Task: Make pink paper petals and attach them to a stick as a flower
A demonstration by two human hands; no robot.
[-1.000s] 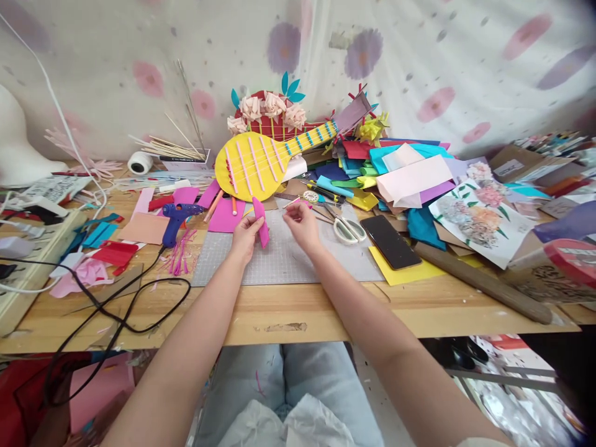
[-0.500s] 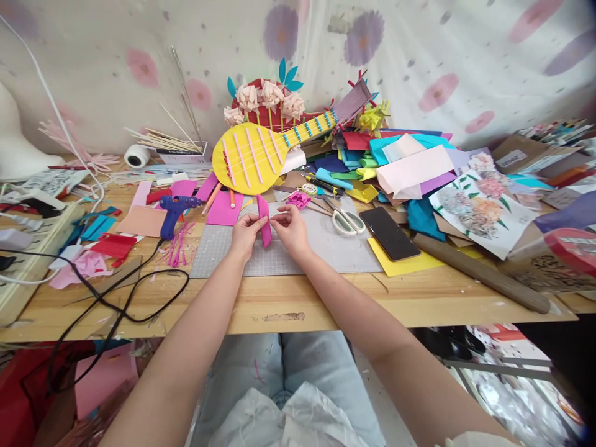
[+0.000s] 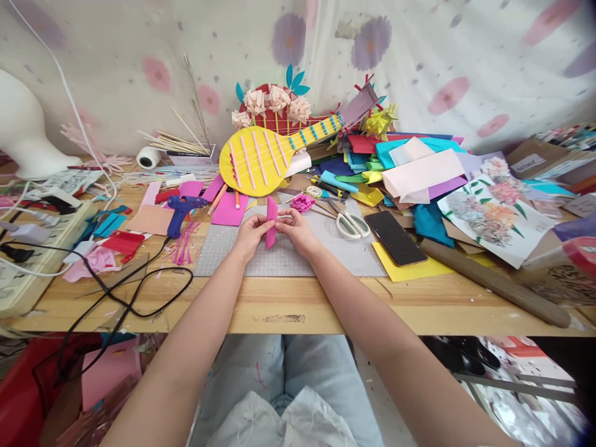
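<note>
A magenta paper strip (image 3: 270, 225) stands upright between my hands, above the grey cutting mat (image 3: 223, 257). My left hand (image 3: 254, 236) pinches it from the left side, thumb against its face. My right hand (image 3: 297, 230) has its fingers closed together at the strip's right edge; the fingertips seem to grip that edge, though they partly hide it. Just behind the right hand lies a small magenta paper flower (image 3: 302, 202). A pair of white-handled scissors (image 3: 352, 226) rests on the mat to the right.
Left of the mat lie a blue glue gun (image 3: 180, 214) and its looping black cable (image 3: 135, 298). Behind stands a yellow paper lute (image 3: 254, 160). A phone (image 3: 395, 237), a wooden stick (image 3: 493, 280) and piled coloured paper (image 3: 423, 174) lie right.
My right fingers have moved in against the strip's edge. The view has shifted slightly, so the whole table appears a little to the right and lower.
</note>
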